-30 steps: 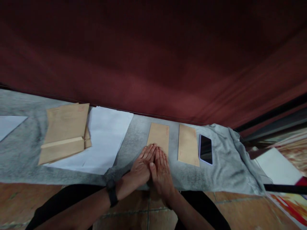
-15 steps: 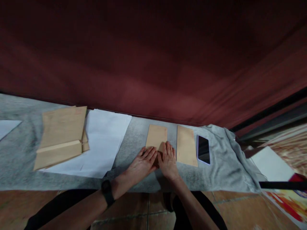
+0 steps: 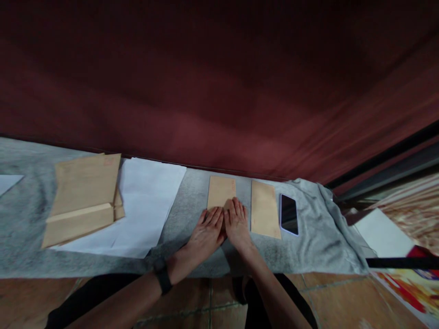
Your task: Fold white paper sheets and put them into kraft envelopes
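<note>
A brown paper envelope (image 3: 221,191) with small red print lies on the grey cloth in front of me. Both of my hands press flat on its near end. My left hand (image 3: 207,230), with a dark watch (image 3: 162,276) on the wrist, has its fingers stretched out over the lower left part. My right hand (image 3: 237,225) rests beside it on the lower right part, fingers extended. The hands touch or nearly touch and hide the envelope's near edge. Just right of my right hand lies a second brown envelope (image 3: 265,210), untouched.
A phone (image 3: 289,214) lies right of the second envelope. Leftward are white paper sheets (image 3: 151,196) and a pile of larger brown envelopes (image 3: 87,183). The grey cloth (image 3: 318,228) covers the narrow surface; a dark red curtain (image 3: 206,114) hangs behind it.
My hands have drawn slightly closer together on the envelope. The whole view has shifted a little; the other items lie as before.
</note>
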Available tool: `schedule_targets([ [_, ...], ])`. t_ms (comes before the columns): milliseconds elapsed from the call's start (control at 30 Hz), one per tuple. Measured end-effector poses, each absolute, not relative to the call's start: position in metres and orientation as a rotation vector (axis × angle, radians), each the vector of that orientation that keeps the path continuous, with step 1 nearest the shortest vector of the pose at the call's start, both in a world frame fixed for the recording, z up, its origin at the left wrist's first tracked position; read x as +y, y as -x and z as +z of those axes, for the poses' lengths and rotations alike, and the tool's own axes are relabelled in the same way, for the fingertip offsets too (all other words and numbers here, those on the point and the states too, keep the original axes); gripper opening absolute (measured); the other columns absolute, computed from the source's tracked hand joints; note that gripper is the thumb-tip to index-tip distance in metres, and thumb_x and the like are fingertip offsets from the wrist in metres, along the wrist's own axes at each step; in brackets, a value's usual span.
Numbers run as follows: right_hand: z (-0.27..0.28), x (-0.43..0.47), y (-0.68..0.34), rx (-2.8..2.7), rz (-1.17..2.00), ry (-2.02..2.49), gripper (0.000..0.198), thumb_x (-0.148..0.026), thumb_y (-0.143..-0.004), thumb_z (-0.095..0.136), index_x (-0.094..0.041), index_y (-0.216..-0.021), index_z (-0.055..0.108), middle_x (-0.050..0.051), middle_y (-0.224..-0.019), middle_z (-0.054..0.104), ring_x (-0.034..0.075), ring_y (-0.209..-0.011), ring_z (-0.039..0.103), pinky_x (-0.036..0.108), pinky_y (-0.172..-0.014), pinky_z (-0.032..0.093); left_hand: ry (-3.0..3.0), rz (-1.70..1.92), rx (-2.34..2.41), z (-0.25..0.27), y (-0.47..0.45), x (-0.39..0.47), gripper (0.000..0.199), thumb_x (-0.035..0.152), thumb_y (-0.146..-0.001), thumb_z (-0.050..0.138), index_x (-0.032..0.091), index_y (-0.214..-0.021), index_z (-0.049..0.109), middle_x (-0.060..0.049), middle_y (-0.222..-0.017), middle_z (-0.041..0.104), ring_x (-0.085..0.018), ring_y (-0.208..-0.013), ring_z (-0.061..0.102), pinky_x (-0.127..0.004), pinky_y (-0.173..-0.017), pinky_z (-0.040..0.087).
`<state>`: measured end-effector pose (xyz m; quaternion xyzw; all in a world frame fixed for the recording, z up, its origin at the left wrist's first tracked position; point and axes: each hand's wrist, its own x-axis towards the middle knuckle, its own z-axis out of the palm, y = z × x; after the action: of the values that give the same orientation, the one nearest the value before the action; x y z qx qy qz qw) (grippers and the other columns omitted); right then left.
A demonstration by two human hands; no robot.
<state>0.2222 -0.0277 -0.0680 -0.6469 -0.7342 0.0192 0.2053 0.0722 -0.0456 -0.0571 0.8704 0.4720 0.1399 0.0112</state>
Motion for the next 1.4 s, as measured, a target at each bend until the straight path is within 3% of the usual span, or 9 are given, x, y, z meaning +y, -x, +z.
schedule_targets([
  [167, -0.064, -0.043, -0.204, -2.026, 0.236, 1.672, 0.059, -0.041, -0.110, 0.021, -0.010, -0.159, 0.034, 0.016, -0.164, 0.036, 0.023, -0.154, 0.030, 0.047, -0.123, 0.032, -2.794, 0.466, 1.437, -0.075, -0.069, -0.048, 0.063, 0.022, -0.100, 0.040, 0.014, -0.161, 0.027, -0.018, -0.163, 0.038, -0.030, -0.153, 0.033, -0.058, -0.124, 0.026],
  [300, -0.063, -0.055, -0.199, -2.135, 0.236, 1.646, 0.060, -0.043, -0.110, 0.023, -0.010, -0.160, 0.033, 0.014, -0.164, 0.037, 0.023, -0.155, 0.028, 0.047, -0.126, 0.028, -2.806, 0.473, 1.477, -0.082, -0.066, -0.048, 0.068, 0.015, -0.098, 0.038, 0.019, -0.163, 0.019, -0.014, -0.166, 0.035, -0.027, -0.153, 0.032, -0.054, -0.124, 0.027],
  [400, -0.066, -0.056, -0.205, -2.143, 0.182, 1.706, 0.060, -0.042, -0.110, 0.022, -0.010, -0.159, 0.034, 0.015, -0.165, 0.036, 0.023, -0.155, 0.028, 0.047, -0.125, 0.028, -2.806, 0.415, 1.408, -0.073, -0.061, -0.046, 0.065, 0.024, -0.099, 0.040, 0.017, -0.162, 0.023, -0.015, -0.167, 0.032, -0.027, -0.154, 0.030, -0.051, -0.125, 0.026],
  [600, -0.075, -0.055, -0.220, -2.143, -0.004, 1.784, 0.064, -0.043, -0.110, 0.024, -0.001, -0.156, 0.036, 0.024, -0.164, 0.032, 0.031, -0.155, 0.026, 0.052, -0.123, 0.029, -2.835, 0.362, 1.326, -0.059, -0.049, -0.040, 0.054, 0.029, -0.103, 0.035, 0.014, -0.155, 0.040, -0.015, -0.162, 0.042, -0.023, -0.151, 0.037, -0.046, -0.125, 0.027],
  [933, -0.085, -0.062, -0.227, -2.089, -0.124, 1.766, 0.065, -0.043, -0.108, 0.033, -0.002, -0.157, 0.033, 0.027, -0.162, 0.035, 0.037, -0.152, 0.030, 0.058, -0.118, 0.031, -2.819, 0.312, 1.324, -0.056, -0.048, -0.037, 0.052, 0.032, -0.104, 0.040, 0.014, -0.152, 0.044, -0.014, -0.162, 0.042, -0.025, -0.152, 0.035, -0.045, -0.125, 0.028],
  [1133, -0.086, -0.064, -0.232, -2.095, -0.124, 1.822, 0.060, -0.037, -0.108, 0.029, -0.004, -0.158, 0.034, 0.024, -0.162, 0.036, 0.037, -0.151, 0.033, 0.057, -0.119, 0.030, -2.818, 0.224, 1.154, -0.032, -0.047, -0.039, 0.052, 0.013, -0.101, 0.031, 0.026, -0.149, 0.047, -0.007, -0.157, 0.050, -0.020, -0.148, 0.042, -0.048, -0.126, 0.030],
  [1400, -0.084, -0.067, -0.230, -2.126, -0.135, 1.758, 0.061, -0.035, -0.107, 0.034, -0.002, -0.158, 0.031, 0.027, -0.163, 0.033, 0.038, -0.152, 0.030, 0.058, -0.119, 0.032, -2.871, 0.022, 1.067, -0.023, -0.036, -0.037, 0.049, 0.008, -0.100, 0.032, 0.022, -0.144, 0.050, -0.007, -0.161, 0.045, -0.019, -0.151, 0.038, -0.044, -0.126, 0.027],
])
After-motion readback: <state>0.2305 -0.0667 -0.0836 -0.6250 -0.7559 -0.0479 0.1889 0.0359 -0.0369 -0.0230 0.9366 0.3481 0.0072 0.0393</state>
